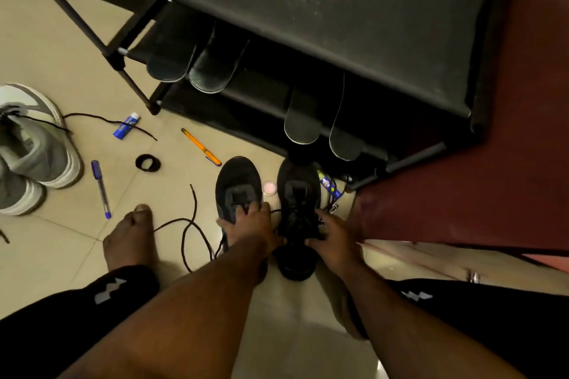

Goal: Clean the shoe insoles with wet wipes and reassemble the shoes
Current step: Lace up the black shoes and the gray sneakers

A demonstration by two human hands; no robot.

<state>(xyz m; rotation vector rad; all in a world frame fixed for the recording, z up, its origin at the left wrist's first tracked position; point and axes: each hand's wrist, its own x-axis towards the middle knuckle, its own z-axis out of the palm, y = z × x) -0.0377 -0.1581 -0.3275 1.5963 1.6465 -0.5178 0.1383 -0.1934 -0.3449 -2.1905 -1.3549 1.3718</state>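
Two black shoes (238,191) stand side by side just in front of the shoe rack (308,24). Left hand (249,221) grips the left shoe's tongue; right hand (334,235) pinches the right shoe's (298,191) laces. Four insoles (303,120) lean on the rack.

There is just one camera, and it sits on the person's head. It looks forward and down at the floor (61,49). It is a wide view, so the edges bend a bit. Both arms reach in from 6 o'clock and get big near the bottom, because they are close to the camera. The two black shoes (237,184) sit near the middle, a bit toward 6 o'clock. The shoe rack (338,9) fills the top, from 11 to 2 o'clock. The grey shoes (34,144) lie out at 9 o'clock, farther off.
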